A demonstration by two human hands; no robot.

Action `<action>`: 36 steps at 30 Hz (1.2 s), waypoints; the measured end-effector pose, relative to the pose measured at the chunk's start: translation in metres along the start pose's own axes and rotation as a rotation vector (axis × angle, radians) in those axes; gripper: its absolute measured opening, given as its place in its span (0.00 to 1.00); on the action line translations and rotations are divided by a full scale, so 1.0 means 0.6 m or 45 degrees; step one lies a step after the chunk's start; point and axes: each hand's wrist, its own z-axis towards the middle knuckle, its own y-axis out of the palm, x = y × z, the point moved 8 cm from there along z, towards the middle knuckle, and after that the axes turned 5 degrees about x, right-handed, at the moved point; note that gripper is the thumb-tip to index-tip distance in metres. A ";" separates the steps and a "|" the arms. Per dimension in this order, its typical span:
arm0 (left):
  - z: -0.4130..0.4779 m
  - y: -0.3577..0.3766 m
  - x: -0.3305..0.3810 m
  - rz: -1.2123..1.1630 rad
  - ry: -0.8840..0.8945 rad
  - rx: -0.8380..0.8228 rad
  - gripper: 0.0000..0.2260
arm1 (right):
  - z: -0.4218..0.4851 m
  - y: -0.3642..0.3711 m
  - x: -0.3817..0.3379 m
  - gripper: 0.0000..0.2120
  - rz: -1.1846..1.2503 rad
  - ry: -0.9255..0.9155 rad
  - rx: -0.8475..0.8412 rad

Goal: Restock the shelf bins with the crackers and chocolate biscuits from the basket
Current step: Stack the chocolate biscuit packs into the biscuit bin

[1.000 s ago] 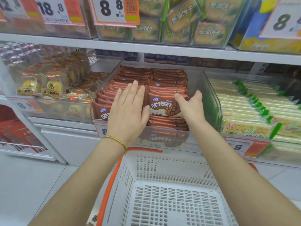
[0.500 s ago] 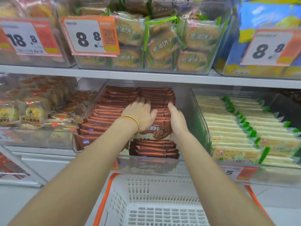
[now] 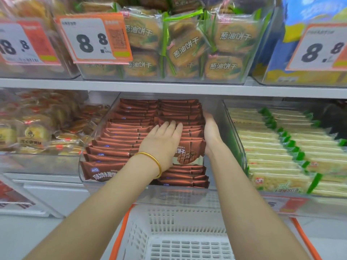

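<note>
- Now, middle clear bin [image 3: 97, 134]: chocolate biscuit packs [image 3: 122, 139] stand in two rows, near to far, almost full.
- Packs look light, with thin slick film wrap; biscuits inside are likely brittle, so press gently; best taken by the flat faces or long edges, not the crimped ends.
- Left hand [image 3: 163, 145]: fingers straight, palm flat on top of the packs, pressing, grasping nothing.
- Front pack [image 3: 189, 154] leans face-out just right of that hand.
- Right hand [image 3: 212, 132]: straight, edge-on against the right side of the row, between packs and bin wall; nothing clasped.
- Crackers [image 3: 272, 147] sit in the bin to the right, untouched.
- Basket [image 3: 178, 231] near, below; no packs show in its visible part.
- Versus a second ago: left hand was hovering spread over the front pack, now lies farther in; right hand has slid farther back along the row.
</note>
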 end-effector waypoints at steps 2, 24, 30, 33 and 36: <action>0.004 0.002 0.005 0.074 -0.037 0.057 0.47 | 0.005 0.004 0.000 0.22 0.044 -0.022 -0.057; -0.019 -0.008 0.028 0.160 -0.191 0.299 0.35 | -0.055 -0.017 0.019 0.21 -0.153 -0.186 0.006; -0.016 -0.017 0.026 0.140 -0.209 0.458 0.30 | -0.059 -0.012 0.002 0.20 -0.133 -0.316 0.084; -0.020 -0.013 0.027 0.153 -0.189 0.439 0.31 | -0.065 -0.016 -0.007 0.17 -0.139 -0.421 0.167; -0.022 -0.016 0.027 0.149 -0.197 0.373 0.28 | -0.063 -0.016 -0.005 0.17 -0.212 -0.430 0.193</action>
